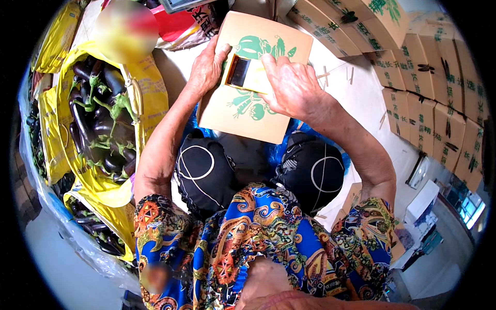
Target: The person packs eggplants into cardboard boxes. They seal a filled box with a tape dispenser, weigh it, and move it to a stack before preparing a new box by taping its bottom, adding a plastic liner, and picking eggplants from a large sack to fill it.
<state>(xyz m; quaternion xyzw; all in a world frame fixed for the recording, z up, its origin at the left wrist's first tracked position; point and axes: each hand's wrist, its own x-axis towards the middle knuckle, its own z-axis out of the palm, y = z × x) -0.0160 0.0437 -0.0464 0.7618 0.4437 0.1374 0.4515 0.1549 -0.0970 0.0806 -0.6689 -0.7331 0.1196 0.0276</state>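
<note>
A brown cardboard box with green vegetable drawings stands between my knees. Set in its top face is a rectangular window with a yellow border, part dark and part pale. My left hand grips the box's left edge, its thumb on the top face and its fingers along the side. On the right part of the window lies my right hand, fingers bent and pressed down. Those fingers cover that part of the window, and whatever they hold cannot be made out.
To the left, dark purple eggplants fill a yellow bag, with more eggplants in another bag nearer me. Stacked cardboard boxes line the right side. A red and white bag lies beyond the box. Small scraps lie on the pale floor.
</note>
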